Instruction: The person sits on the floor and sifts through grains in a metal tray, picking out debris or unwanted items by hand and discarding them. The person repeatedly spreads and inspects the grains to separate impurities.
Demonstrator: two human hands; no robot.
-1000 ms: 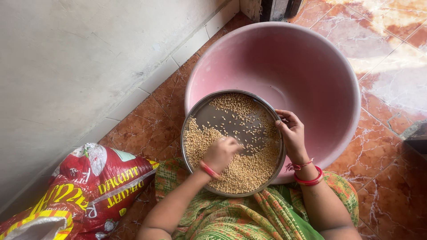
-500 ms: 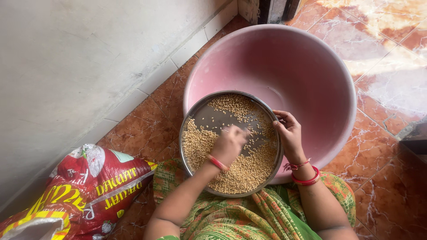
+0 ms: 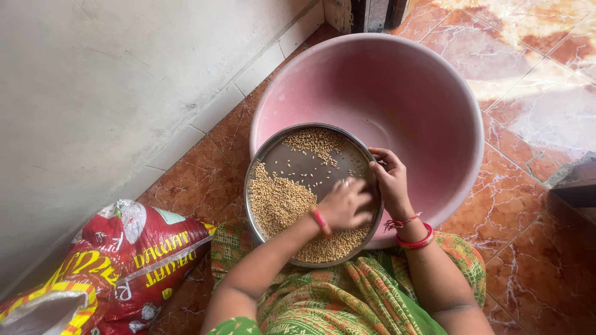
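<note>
Pink plastic tub (image 3: 403,93) on tiled floor (image 3: 534,205), near the wall edge. Red printed sack (image 3: 130,260) beside the wall. Round steel tray (image 3: 304,164) of wheat grain (image 3: 279,201) rests over tub's near rim. Left hand (image 3: 347,205), fingers spread open, lies on grain. Right hand (image 3: 390,180) closed on tray's right rim.

shiny metal plate (image 3: 292,162), smooth matt pink plastic tub (image 3: 397,80), glossy marbled floor tiles (image 3: 534,205)

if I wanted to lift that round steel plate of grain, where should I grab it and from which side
Grip the steel plate by its raised rim, probably at the bare left edge, opposite the right hand already pinching the right rim. It is shallow, wide and loaded with loose grain, so two opposite holds should keep it level.
</note>
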